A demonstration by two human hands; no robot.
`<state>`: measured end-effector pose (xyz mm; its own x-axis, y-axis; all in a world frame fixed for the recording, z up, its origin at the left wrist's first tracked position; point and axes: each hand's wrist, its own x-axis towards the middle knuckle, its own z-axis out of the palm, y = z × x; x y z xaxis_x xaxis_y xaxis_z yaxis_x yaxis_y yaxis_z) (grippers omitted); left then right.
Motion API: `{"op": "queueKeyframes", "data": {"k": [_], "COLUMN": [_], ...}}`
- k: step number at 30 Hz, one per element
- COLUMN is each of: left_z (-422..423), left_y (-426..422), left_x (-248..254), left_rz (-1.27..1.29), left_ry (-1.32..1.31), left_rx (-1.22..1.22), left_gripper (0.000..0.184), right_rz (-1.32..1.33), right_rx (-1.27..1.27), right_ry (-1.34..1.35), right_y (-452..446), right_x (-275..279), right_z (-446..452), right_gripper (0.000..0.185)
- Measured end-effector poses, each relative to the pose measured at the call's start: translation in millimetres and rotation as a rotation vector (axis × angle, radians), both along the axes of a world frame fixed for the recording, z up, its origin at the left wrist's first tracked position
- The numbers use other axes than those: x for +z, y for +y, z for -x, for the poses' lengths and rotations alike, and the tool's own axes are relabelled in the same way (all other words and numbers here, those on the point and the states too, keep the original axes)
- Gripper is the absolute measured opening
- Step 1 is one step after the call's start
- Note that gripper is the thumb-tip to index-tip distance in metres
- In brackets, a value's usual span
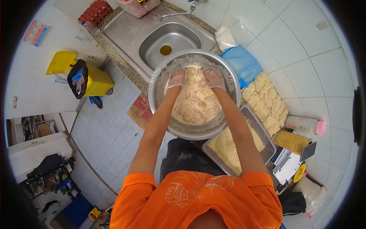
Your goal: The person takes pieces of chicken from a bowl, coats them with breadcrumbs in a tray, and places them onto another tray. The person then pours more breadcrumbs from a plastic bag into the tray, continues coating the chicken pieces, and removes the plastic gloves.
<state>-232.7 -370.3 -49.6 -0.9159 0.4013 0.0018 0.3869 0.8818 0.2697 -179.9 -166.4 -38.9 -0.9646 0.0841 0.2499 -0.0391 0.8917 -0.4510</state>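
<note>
A large metal bowl (pixel 154 110) holds pieces of what looks like raw meat in a pale, wet batter (pixel 196 99). My left hand (pixel 176 78), in a clear plastic glove, presses into the left far part of this mixture. On the opposite side, my right hand (pixel 213 77) wears the same kind of glove and reaches in too. Both hands are pushed in along the flanks of the mass, and their fingertips are hidden, so their grip does not show. Batter is smeared over the bowl's inner wall.
Beyond the bowl is a steel sink (pixel 171 36) with a tap (pixel 179 14). At right sit a grey tub (pixel 272 147) of crumbly flour or breading, a crumb-covered slab (pixel 265 101) and a blue plastic bag (pixel 244 65). A yellow bin (pixel 99 82) stands on the floor at left.
</note>
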Motion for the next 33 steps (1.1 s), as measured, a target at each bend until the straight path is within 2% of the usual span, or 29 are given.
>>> {"op": "queueKeyframes", "data": {"k": [1, 2, 4, 5, 6, 7, 8, 10, 12, 14, 15, 17, 18, 21, 23, 25, 26, 27, 28, 30, 31, 33], "left_z": [0, 1, 0, -2, -3, -2, -1, -2, 4, 0, -3, -16, -25, -67, -100, -133, -146, -156, -168, -191, -199, -210], "left_y": [-1, -3, -12, -16, -14, -9, -7, -10, -9, -16, -15, -9, -4, 15, 34, 57, 68, 77, 92, 128, 150, 196], "left_x": [-1, -1, -1, -3, 11, 38, 54, 37, 36, 66, 86, 136, 159, 224, 260, 268, 269, 269, 260, 221, 201, 158], "left_rz": [0.007, 0.014, -0.091, -0.19, -0.192, -0.043, 0.106, 0.036, -0.041, -0.086, -0.084, -0.292, -0.287, -0.36, -0.387, -0.342, -0.302, -0.382, -0.374, -0.133, -0.128, 0.135], "left_ry": [-0.09, -0.177, -0.131, -0.086, -0.09, -0.215, -0.335, -0.267, -0.182, -0.01, -0.007, -0.229, -0.232, -0.381, -0.45, -0.539, -0.582, -0.594, -0.606, -0.435, -0.435, -0.688], "left_rx": [0.024, 0.049, 0.034, 0.015, 0.018, -0.053, -0.122, -0.108, -0.099, -0.163, -0.173, -0.024, -0.041, -0.175, -0.383, -0.526, -0.619, -0.801, -0.84, -1.038, -1.064, -1.083], "left_gripper": [0.026, 0.027, 0.028, 0.028, 0.028, 0.029, 0.029, 0.028, 0.027, 0.027, 0.027, 0.029, 0.029, 0.028, 0.026, 0.026, 0.025, 0.025, 0.025, 0.026, 0.026, 0.037], "right_rz": [0.275, 0.271, -0.126, -0.128, -0.154, -0.18, -0.183, -0.14, -0.141, -0.005, -0.003, -0.028, -0.024, 0.051, 0.038, -0.007, -0.035, -0.065, -0.097, -0.17, -0.21, -0.226], "right_rx": [-0.042, -0.038, 0.23, 0.232, 0.157, 0.08, 0.085, 0.171, 0.101, 0.108, 0.098, 0.085, 0.068, 0.106, 0.276, 0.231, 0.207, 0.194, 0.188, 0.215, 0.236, 0.222], "right_ry": [0.149, 0.147, -0.017, -0.022, -0.058, -0.094, -0.095, -0.18, -0.189, -0.052, -0.049, -0.145, -0.145, -0.26, 0.092, 0.022, -0.038, -0.114, -0.188, -0.334, -0.388, -0.424], "right_y": [3, 10, 17, 15, 7, 1, 3, 9, 13, 19, 22, 29, 35, 52, 66, 88, 97, 106, 114, 130, 139, 156], "right_x": [-5, -9, -3, 6, 47, 71, 72, 75, 85, 100, 112, 144, 164, 233, 266, 286, 287, 281, 269, 230, 202, 149], "right_z": [-1, 5, 20, 23, 24, 25, 30, 34, 28, 9, 3, -11, -23, -84, -141, -201, -229, -254, -274, -305, -315, -333], "right_gripper": [0.033, 0.033, 0.031, 0.031, 0.031, 0.033, 0.033, 0.031, 0.029, 0.027, 0.027, 0.024, 0.024, 0.024, 0.026, 0.027, 0.027, 0.028, 0.028, 0.03, 0.03, 0.031]}}
